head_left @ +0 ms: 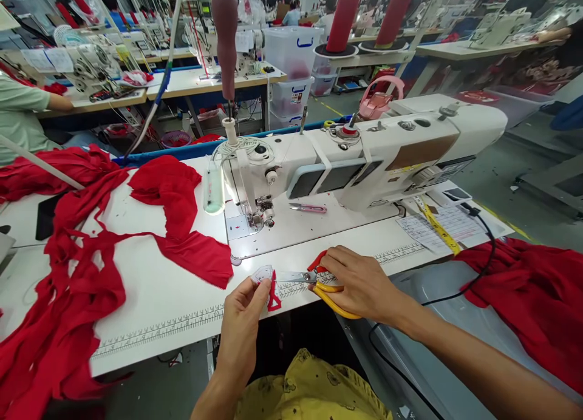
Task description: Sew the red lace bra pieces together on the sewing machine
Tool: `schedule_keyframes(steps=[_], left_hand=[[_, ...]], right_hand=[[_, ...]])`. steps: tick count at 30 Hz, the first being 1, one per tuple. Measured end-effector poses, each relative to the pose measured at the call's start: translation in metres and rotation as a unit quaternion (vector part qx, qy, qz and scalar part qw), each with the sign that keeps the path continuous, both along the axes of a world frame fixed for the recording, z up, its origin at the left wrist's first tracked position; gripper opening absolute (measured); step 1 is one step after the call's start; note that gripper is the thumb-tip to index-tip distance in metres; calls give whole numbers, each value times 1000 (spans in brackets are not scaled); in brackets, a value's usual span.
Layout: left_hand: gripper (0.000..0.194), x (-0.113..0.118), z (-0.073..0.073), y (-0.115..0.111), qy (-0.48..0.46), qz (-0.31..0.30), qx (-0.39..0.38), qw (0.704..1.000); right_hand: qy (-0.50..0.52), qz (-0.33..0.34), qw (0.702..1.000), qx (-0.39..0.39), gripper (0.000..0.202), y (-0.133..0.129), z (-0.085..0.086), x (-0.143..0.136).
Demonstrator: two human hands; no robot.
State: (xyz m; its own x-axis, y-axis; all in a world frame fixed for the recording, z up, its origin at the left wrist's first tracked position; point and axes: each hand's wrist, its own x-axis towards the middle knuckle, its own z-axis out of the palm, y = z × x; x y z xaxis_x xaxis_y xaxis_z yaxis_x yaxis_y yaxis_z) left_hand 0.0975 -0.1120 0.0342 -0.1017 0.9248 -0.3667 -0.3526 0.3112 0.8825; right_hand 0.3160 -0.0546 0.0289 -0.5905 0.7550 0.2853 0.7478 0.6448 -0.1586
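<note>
My left hand [246,311] pinches a small white paper piece [263,273] with printed marks, and a narrow red fabric strip [274,294] hangs at its right edge. In my right hand [353,280] is a pair of scissors [334,294] with red and yellow handles. Their blades point left, the tips at the red strip by my left fingertips. How far the blades are parted is hard to make out. Both hands are over the front edge of the white sewing table [159,308], before a white sewing machine [382,147].
Red fabric [195,256] is heaped on the table's left side. Thread snips [308,208] lie on the machine bed. To the right are a yellow tape measure [439,226], paper sheets [416,229], a black cable [489,256] and more red cloth [532,298] on a grey plastic surface.
</note>
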Motion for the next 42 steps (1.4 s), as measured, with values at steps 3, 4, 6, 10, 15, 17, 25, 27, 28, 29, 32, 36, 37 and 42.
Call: schedule_keyframes(steps=[3,4,6,10,15,17,25,27,28,29,32,36,37,42], left_hand=[[35,2,-1,0,-3,17,0,1000],[36,2,-1,0,-5,25,-2,1000],[36,2,-2,-1,-12,45,-3,999],[36,4,-2,1,-23,73,-9,997],[36,8,-1,2,-31,72,-27,997],[34,9,-1,1,-31,66,-26,997],[34,10,-4,3,-44,82,-24,995],[34,11,-4,3,-45,88,-21,995],[33,12,-3,3,-44,90,-20,995],[32,12,-3,3,-44,92,-19,995],[28,14,-2,3,-42,96,-17,994],[25,16,-3,3,-37,96,-12,995],[25,16,-3,3,-36,97,-10,995],[30,18,-5,2,-37,103,-6,994]], right_hand=[[15,0,1000,6,30,-1,-7,0],[20,-2,1000,10,30,-2,-9,0],[31,-13,999,24,29,-2,-10,0],[40,-27,998,49,27,-1,-8,1],[47,-9,995,82,21,2,-4,-4],[48,-8,994,96,22,4,-4,-6],[39,-3,997,66,27,5,-6,-7],[39,-5,997,65,27,4,-7,-7],[41,-6,997,65,26,4,-8,-7],[44,-7,997,65,26,4,-9,-7],[53,-3,996,65,22,4,-11,-7],[53,1,997,59,25,3,-14,-7],[54,1,997,56,28,3,-15,-6],[73,5,997,39,34,0,-18,-7]])
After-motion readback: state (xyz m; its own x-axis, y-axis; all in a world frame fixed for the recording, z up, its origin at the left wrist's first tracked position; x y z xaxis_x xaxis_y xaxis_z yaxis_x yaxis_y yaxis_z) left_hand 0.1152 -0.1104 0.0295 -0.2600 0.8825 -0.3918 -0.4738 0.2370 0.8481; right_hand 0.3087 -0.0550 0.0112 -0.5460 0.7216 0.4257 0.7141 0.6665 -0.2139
